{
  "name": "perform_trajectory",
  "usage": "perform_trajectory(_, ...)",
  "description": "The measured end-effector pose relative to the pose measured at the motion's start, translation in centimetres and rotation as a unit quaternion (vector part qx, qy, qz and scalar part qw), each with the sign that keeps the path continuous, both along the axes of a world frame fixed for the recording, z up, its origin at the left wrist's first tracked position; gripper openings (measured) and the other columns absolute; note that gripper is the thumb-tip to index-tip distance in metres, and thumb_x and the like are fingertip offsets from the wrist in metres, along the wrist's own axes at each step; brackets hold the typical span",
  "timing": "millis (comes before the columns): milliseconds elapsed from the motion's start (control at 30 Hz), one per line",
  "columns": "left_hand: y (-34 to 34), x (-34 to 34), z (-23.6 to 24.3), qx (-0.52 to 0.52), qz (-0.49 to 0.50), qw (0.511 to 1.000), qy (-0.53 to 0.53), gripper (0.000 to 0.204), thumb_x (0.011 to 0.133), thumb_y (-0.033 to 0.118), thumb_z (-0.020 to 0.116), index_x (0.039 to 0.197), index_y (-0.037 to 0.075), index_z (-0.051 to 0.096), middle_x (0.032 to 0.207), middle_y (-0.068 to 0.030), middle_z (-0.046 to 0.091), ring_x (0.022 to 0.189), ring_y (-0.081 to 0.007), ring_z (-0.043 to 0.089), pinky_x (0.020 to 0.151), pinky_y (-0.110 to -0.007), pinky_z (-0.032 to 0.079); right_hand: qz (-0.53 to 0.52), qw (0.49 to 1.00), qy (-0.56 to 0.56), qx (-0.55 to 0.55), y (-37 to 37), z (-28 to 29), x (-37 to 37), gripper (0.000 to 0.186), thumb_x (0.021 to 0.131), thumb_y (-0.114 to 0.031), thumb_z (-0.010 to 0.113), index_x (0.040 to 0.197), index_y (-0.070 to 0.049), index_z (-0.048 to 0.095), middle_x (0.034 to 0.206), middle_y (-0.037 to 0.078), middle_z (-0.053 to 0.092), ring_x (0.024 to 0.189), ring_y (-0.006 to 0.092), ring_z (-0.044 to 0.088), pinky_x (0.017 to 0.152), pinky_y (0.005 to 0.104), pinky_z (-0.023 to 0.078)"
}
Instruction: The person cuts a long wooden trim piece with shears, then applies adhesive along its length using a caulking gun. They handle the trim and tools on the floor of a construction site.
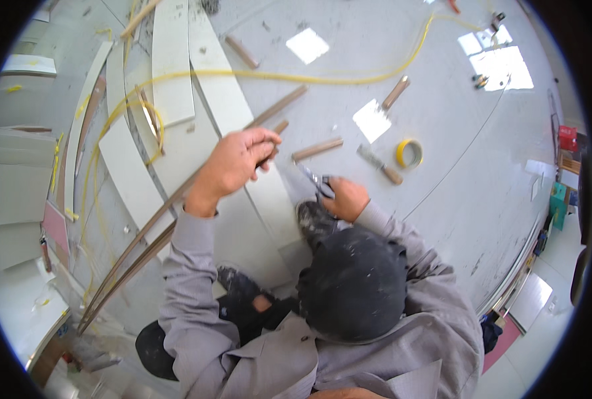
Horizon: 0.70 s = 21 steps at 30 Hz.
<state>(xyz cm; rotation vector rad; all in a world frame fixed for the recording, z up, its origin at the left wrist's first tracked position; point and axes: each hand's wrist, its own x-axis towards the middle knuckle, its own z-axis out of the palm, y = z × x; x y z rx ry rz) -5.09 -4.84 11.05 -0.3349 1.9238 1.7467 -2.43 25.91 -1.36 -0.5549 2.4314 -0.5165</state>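
My left hand (236, 163) is closed around one end of a long brown trim strip (166, 233), which curves down to the lower left. A second brown strip (279, 106) runs behind that hand. My right hand (346, 198) grips a hand tool with a narrow metal tip (314, 178); the fingers hide most of its handle, so its exact kind is unclear. Just beyond the tip lies a short brown trim piece (317, 149). To the right are a putty knife (380, 165) with a wooden handle and a yellow roll of tape (400, 154).
White panels (173, 60) lie on the grey floor at the left. Across it winds a yellow hose (349, 81). More short brown pieces (242, 52) are scattered beyond my hands. A black shoe (316, 223) and a dark rounded shape (352, 286) are close below my right hand.
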Motion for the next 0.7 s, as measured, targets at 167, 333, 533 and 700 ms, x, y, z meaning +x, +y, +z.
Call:
perform_trajectory(167, 2.2, 1.0, 0.4, -0.111, 0.009, 0.988, 0.106, 0.028, 0.104, 0.025, 0.061, 0.099, 0.001, 0.073, 0.072, -0.0027, 0.066, 0.058, -0.01, 0.058, 0.055, -0.029, 0.047, 0.067, 0.986, -0.029, 0.15, 2.3, -2.6, -1.6, 0.038, 0.09, -0.038, 0.065, 0.103, -0.003, 0.072, 0.1, 0.02, 0.075, 0.093, 0.0398, 0.073, 0.084, 0.0513, 0.058)
perform_trajectory(333, 6.3, 0.5, -0.1, -0.12, 0.019, 0.983, 0.136, 0.032, 0.103, 0.027, 0.062, 0.089, 0.0, 0.071, 0.067, -0.0029, 0.064, 0.055, -0.0096, 0.056, 0.054, -0.03, 0.046, 0.028, 0.97, -0.218, -0.107, -2.7, 2.5, -2.4, 0.047, 0.09, -0.036, 0.072, 0.12, 0.0, 0.067, 0.108, 0.018, 0.075, 0.097, 0.0322, 0.072, 0.086, 0.0444, 0.058)
perform_trajectory(533, 7.0, -0.1, -1.1, 0.015, 0.028, 0.998, 0.055, 0.03, 0.104, 0.026, 0.061, 0.101, -0.002, 0.071, 0.078, -0.0076, 0.07, 0.072, -0.0122, 0.065, 0.067, -0.03, 0.051, 0.021, 0.74, -0.569, -0.358, -11.4, 3.2, -3.4, 0.061, 0.09, -0.029, 0.079, 0.137, 0.004, 0.06, 0.115, 0.013, 0.074, 0.1, 0.0222, 0.07, 0.088, 0.0375, 0.057)
perform_trajectory(700, 3.3, 0.9, -2.5, -0.139, -0.078, 0.944, 0.29, 0.052, 0.088, 0.026, 0.074, 0.132, 0.001, 0.067, 0.132, -0.0225, 0.063, 0.117, -0.0364, 0.063, 0.1, -0.044, 0.051, -0.111, 0.789, -0.462, -0.388, -15.5, 5.7, -9.9, 0.061, 0.09, -0.03, 0.079, 0.136, 0.004, 0.059, 0.116, 0.014, 0.074, 0.101, 0.0239, 0.069, 0.089, 0.0388, 0.057)
